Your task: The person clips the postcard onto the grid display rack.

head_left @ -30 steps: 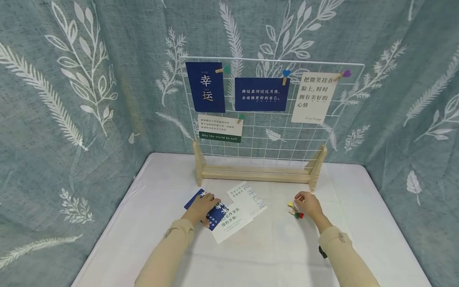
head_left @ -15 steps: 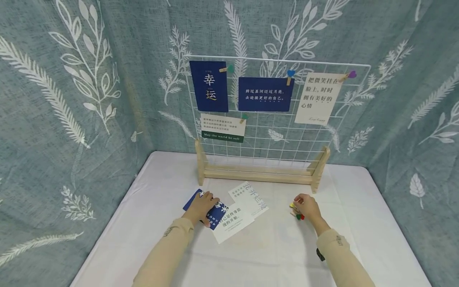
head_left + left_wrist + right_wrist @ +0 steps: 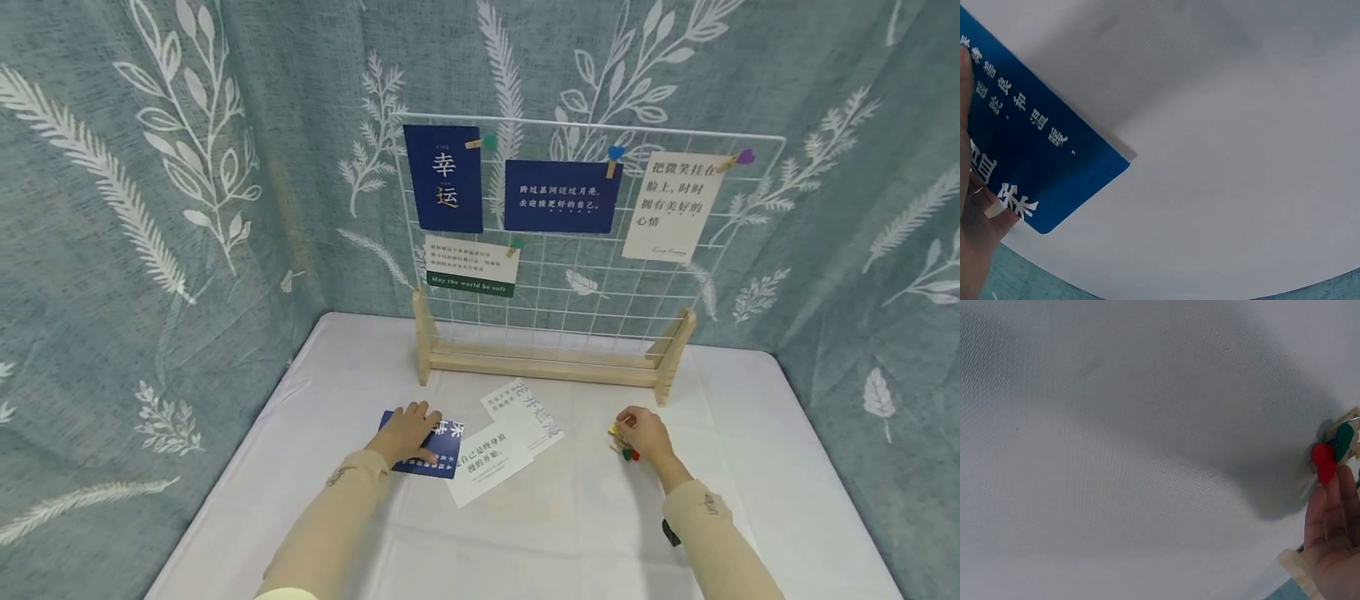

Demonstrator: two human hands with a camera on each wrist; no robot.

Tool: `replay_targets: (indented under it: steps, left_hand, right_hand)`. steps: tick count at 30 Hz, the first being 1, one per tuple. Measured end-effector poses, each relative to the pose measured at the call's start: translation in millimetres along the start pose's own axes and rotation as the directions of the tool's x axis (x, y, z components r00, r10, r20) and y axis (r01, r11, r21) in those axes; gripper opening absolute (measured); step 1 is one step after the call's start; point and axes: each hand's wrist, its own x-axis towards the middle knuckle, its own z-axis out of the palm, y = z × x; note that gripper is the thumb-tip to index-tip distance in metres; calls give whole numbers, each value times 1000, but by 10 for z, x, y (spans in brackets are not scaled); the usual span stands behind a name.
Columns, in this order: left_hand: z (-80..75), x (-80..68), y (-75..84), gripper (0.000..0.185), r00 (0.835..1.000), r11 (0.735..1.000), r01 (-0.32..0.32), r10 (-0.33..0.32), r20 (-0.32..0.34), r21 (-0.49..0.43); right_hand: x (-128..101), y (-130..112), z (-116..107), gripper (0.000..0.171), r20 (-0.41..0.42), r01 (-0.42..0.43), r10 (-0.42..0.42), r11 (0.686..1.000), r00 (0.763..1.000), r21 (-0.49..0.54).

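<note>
A: Left side, near half of table [image 3: 315, 500]. What is the left hand [image 3: 406, 432] doing?

B: It lies flat on the blue card [image 3: 441, 448], fingers straight and pressed on its left part. Nothing gripped. Card flat on the white cloth, its right edge just beside the 2 white cards [image 3: 501, 440].

A: Centre, far?

B: Wire grid [image 3: 592, 283] upright in its wooden stand [image 3: 547, 364], 4 cards clipped on.

A: Right hand [image 3: 645, 432]?

B: On the small pegs [image 3: 624, 447] lying right of the white cards. Fingers curled over them; a red [image 3: 1323, 464] and a green heart [image 3: 1343, 441] at the fingertips. Cannot tell whether a peg is actually pinched.
</note>
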Motion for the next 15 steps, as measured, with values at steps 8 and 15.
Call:
replay_targets:
  steps: [8, 15]
  left_hand:
    - [-183, 29, -63, 42, 993, 965, 84, -59, 106, -247]
    - [-349, 69, -26, 28, 982, 943, 90, -30, 187, -321]
  right_hand:
    - [-5, 5, -46, 14, 14, 10, -10, 1000, 1000, 6]
    - [-12, -25, -44, 14, 25, -14, 13, 1000, 1000, 9]
